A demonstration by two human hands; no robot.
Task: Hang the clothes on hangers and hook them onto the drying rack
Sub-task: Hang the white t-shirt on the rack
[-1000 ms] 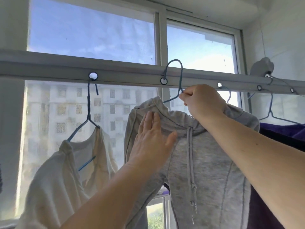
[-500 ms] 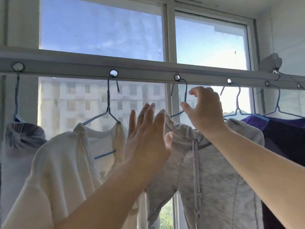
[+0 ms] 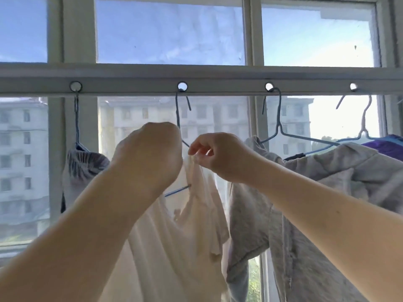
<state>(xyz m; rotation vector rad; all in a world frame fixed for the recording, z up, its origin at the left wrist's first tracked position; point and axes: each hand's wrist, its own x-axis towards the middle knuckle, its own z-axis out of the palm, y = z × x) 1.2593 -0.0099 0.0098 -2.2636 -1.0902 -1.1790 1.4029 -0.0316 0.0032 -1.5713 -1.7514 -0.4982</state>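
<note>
Both hands are up at the cream shirt (image 3: 174, 236), which hangs second from the left on the drying rack rail (image 3: 218, 86).

Right hand (image 3: 220, 158): thumb and forefinger pinch the shirt's fabric at the neckline, just below the hanger neck. The other fingers are curled in.

Left hand (image 3: 150, 158): curled into a fist, back of the hand toward me, up against the left shoulder of the same shirt. I can't tell what it grips, if anything; the fingers are hidden behind the hand.

The shirt's blue wire hanger (image 3: 177, 118) is hooked through the second hole in the rail. Its lower bar (image 3: 177, 190) shows through the neck opening, between the two forearms.

The rail runs horizontally across the window (image 3: 170, 31), with round holes spaced along it, four in view, each with a hanger in it:
- far left: a hanger (image 3: 76, 118) carrying a grey ribbed garment (image 3: 85, 171), partly behind the left forearm
- second: the cream shirt
- third: a blue hanger (image 3: 279, 118) with the grey hoodie (image 3: 316, 203), which hangs just beside the shirt, fabric touching or nearly so
- fourth: a paler hanger (image 3: 364, 118) with a purple garment (image 3: 386, 147), cut off at the right edge, sitting behind the hoodie's shoulder

No brands, labels or legible text on the clothes, hangers or rail.

Outside the glass are a pale multi-storey building (image 3: 21, 160) and blue sky, with some green foliage low down between the shirt and hoodie.
</note>
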